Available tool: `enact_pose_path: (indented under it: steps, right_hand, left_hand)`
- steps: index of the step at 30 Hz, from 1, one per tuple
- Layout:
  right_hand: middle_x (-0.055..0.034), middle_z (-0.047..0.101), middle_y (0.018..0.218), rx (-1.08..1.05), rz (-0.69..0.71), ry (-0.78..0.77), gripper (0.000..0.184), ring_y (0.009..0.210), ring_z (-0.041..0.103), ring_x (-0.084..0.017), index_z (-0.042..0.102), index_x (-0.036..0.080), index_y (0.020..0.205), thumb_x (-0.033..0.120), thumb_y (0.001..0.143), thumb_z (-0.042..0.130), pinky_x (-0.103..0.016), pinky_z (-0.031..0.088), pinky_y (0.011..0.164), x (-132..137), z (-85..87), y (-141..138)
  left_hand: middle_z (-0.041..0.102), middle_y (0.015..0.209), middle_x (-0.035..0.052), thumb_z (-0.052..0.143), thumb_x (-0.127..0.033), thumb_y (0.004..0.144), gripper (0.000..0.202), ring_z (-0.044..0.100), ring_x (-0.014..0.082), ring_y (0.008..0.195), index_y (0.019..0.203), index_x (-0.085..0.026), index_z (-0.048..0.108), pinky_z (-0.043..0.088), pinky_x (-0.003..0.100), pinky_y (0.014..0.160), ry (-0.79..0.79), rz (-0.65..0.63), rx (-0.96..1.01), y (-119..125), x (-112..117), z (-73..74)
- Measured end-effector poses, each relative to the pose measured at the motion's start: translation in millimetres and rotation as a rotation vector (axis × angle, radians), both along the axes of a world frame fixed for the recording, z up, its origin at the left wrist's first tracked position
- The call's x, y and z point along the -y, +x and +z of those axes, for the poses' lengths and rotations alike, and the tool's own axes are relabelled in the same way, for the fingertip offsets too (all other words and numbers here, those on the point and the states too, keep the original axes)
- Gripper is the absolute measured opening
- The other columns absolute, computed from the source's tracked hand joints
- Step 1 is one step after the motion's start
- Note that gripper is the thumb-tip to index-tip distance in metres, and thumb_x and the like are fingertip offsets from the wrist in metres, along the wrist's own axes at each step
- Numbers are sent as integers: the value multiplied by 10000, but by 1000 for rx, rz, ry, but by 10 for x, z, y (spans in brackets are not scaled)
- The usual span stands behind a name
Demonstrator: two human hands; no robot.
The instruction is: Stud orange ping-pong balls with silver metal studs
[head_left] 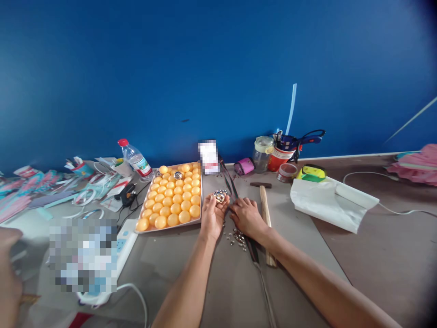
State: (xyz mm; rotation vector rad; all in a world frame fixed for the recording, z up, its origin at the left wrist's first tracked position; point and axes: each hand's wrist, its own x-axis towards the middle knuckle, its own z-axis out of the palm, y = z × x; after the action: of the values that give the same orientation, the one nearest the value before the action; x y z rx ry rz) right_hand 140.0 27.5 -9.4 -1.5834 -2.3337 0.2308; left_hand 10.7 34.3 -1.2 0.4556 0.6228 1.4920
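Note:
My left hand (214, 216) is closed around a small ball studded with shiny silver and gold beads (220, 196), held just above the table. Close by on the right is my right hand (247, 216), palm down over a dark strap (252, 250), its fingers bent and pressed together. Whatever its fingertips hold, if anything, is hidden. Loose shiny beads (239, 237) lie on the table beneath the hands. To the left, a shallow box (170, 228) carries rows of orange balls (175, 208), with a bead-covered ball (178, 175) resting on top near the back.
Right of my hands lies a wooden-handled hammer (265, 205). Along the blue wall stand a bottle (137, 160), a glass jar (264, 157) and a red cup (278, 159). White paper (327, 207) lies right; a power strip (126, 241) and another person's blurred hand (10, 269) are left.

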Motion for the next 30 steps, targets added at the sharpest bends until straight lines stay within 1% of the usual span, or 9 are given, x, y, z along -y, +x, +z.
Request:
enact_pose_path:
  steps: [3,7,11,14,19,22,24,26,30]
  right_hand:
    - [-76,604,909,-2,-5,3,106,918,488,-232,630,208,832,233,818,529,-351,297,803,-15,-35,-8]
    - [-63,605,848,-54,-25,36,169,865,500,-205,617,191,751,220,847,480,-334,290,786,-32,-39,14]
    - [-56,600,877,-123,57,53,157,903,489,-211,649,205,832,309,819,532,-342,280,818,13,33,25]
    - [-65,606,896,-53,171,24,229,929,478,-240,649,206,896,362,733,610,-381,262,845,60,74,16]
    - [-58,625,879,-26,159,2,107,906,502,-222,623,192,806,225,791,522,-394,247,858,73,34,-23]
    - [-54,631,827,-54,128,5,166,863,516,-204,618,190,753,170,819,467,-390,253,859,48,3,-30]
    - [-66,634,879,-91,97,28,154,891,515,-208,627,188,816,195,824,474,-385,267,865,35,2,-24]
    - [-86,621,1029,-118,93,66,180,1010,486,-231,624,188,941,239,819,501,-396,261,908,26,6,-15]
    - [-85,529,1266,-82,187,84,338,1250,305,-277,566,205,1143,272,816,514,-453,161,1016,3,-19,-15]
  left_hand:
    - [668,832,25,728,-288,684,272,657,177,818,809,-184,511,459,362,861,0,4,9,9,6,4]
    - [669,818,25,709,-291,708,252,659,170,800,823,-184,513,463,350,848,2,-1,3,6,-4,-11]
    - [668,822,22,694,-286,725,238,658,166,796,843,-184,514,467,350,843,24,11,-6,0,-15,-30]
    - [666,830,23,689,-281,728,234,656,167,797,859,-184,522,469,358,841,47,24,-20,6,-13,-28]
    - [665,808,22,699,-276,716,247,657,170,780,865,-181,528,475,360,825,45,34,-50,29,1,-6]
    - [666,804,20,713,-291,699,271,660,177,786,867,-183,530,476,354,815,32,33,-70,28,7,-2]
    - [666,804,20,716,-301,695,283,660,177,785,878,-184,534,477,347,807,29,24,-77,19,5,-5]
    - [665,803,19,716,-303,693,289,659,174,779,887,-187,536,477,339,801,35,20,-81,7,-1,-9]
    - [661,838,7,716,-273,694,261,652,165,819,857,-192,529,463,348,856,52,62,-53,-8,-11,-8]
